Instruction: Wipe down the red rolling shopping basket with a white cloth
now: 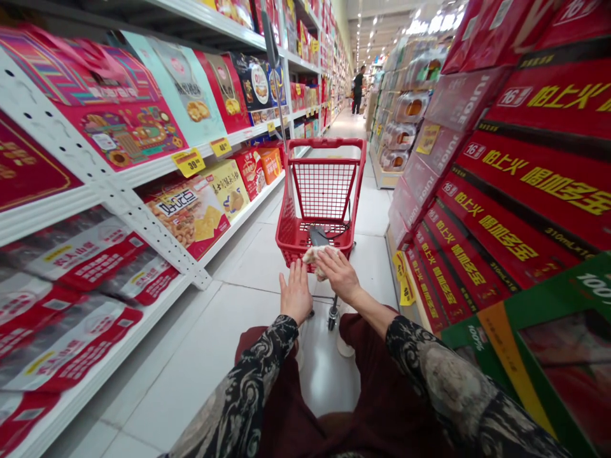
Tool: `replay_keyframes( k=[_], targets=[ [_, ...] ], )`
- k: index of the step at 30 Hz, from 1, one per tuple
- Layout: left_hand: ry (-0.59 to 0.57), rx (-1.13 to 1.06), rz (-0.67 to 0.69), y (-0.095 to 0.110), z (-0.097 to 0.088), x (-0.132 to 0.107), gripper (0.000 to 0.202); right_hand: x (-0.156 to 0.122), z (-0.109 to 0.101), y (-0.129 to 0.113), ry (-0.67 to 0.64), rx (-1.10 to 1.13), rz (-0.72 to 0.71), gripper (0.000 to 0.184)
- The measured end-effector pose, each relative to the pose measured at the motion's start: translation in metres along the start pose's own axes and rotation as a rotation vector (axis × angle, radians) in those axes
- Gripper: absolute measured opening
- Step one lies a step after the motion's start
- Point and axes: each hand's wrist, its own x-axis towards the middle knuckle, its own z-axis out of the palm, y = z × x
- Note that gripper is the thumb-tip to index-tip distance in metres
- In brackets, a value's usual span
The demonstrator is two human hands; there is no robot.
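A red plastic shopping cart [323, 191] with a grid wall stands in front of me in the aisle. My right hand [340, 273] is on a crumpled whitish cloth [315, 256] at the cart's near edge, its fingers lying over the cloth. Beside it, to the left, my left hand [296, 292] has its fingers stretched out near the same edge; whether it touches the cart I cannot tell. Inside the basket lies a dark grey object [317, 236] with a black cord, partly hidden by the cloth.
White shelves [165, 159] with boxed snacks and yellow price tags line the left side. Stacked red drink cartons [520, 191] rise close on the right, with a green box [539, 337] nearer me. Farther down the aisle stands a person [358, 89] in dark clothes.
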Motion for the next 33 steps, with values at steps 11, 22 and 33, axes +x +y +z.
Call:
replay_keyframes(
  k=[11, 22, 33],
  targets=[
    [-0.108, -0.905, -0.122, 0.023, 0.018, 0.004, 0.065, -0.038, 0.007, -0.016, -0.037, 0.246, 0.237, 0.041],
    [-0.275, -2.028, -0.554, 0.047, 0.007, 0.014, 0.032, -0.03, -0.01, -0.031, -0.002, 0.39, 0.392, 0.061],
    [0.072, -0.415, -0.017, 0.011, 0.0, 0.014, 0.053, -0.007, -0.021, 0.019, 0.071, -0.005, 0.132, 0.037]
  ],
)
